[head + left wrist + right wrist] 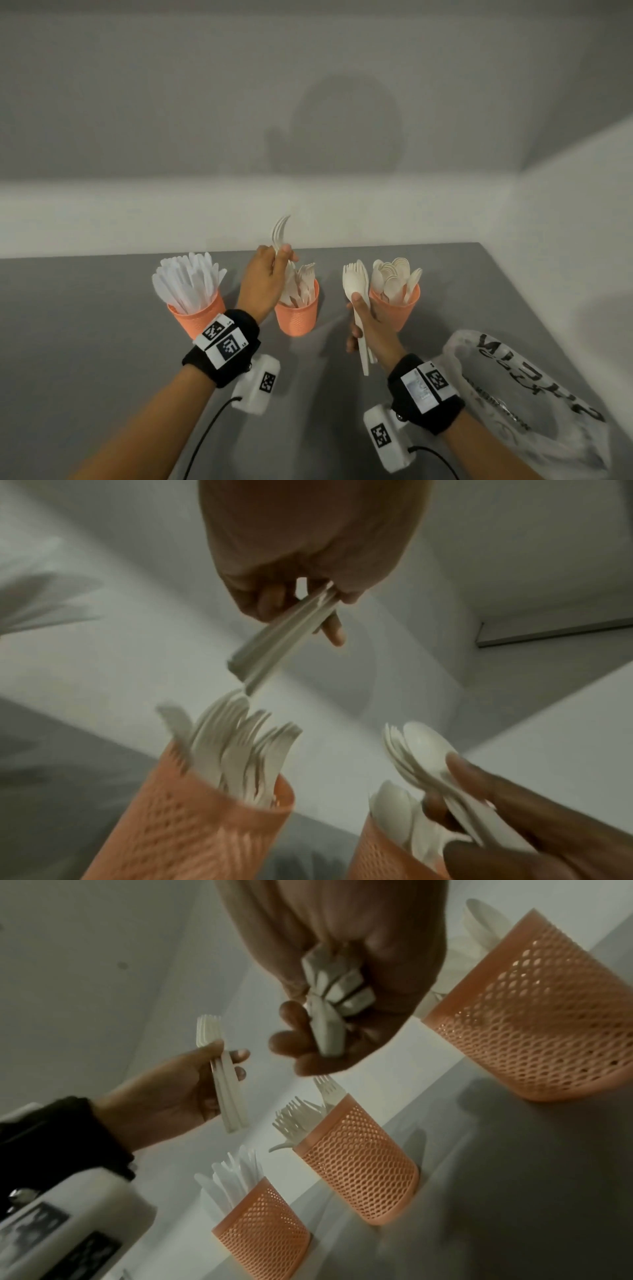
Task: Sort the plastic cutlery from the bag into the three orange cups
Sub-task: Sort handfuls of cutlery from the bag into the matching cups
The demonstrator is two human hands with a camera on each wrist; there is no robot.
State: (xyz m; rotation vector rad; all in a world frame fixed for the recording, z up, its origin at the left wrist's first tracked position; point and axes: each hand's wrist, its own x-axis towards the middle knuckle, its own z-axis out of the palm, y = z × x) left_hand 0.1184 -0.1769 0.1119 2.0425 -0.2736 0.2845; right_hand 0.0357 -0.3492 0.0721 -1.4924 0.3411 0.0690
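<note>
Three orange mesh cups in a row: knives [190, 281] at nine o'clock, forks [303, 284] centre, spoons [394, 279] at three. Crumpled bag [534, 404] lies at four o'clock.

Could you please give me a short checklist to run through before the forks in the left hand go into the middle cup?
1. Left hand grips forks by the handles, tines up: ok.
2. Handle ends hang above the middle cup: ok.
3. Middle cup already holds forks only: ok, as far as shown.
4. Middle cup stands upright on the table: ok.
5. Room left in it: cannot tell.
6. Right hand holds its mixed cutlery clear of the cup: ok.
</note>
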